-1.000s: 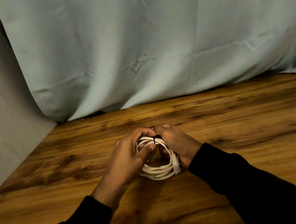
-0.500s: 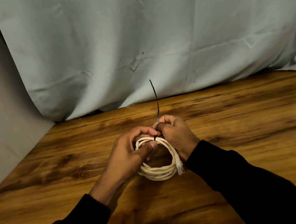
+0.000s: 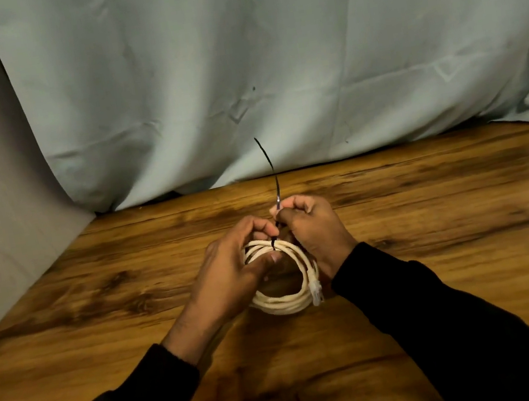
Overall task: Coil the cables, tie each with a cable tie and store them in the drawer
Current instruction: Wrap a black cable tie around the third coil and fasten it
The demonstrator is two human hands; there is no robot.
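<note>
Since a second earlier, the thin black plastic cable tie (image 3: 272, 178) had been drawn out, its tail standing upright from the right hand (image 3: 312, 227), whose grip pinched it. The left hand (image 3: 229, 271) gripped the coiled white cable (image 3: 282, 277), held just above the wooden tabletop (image 3: 430, 208).
</note>
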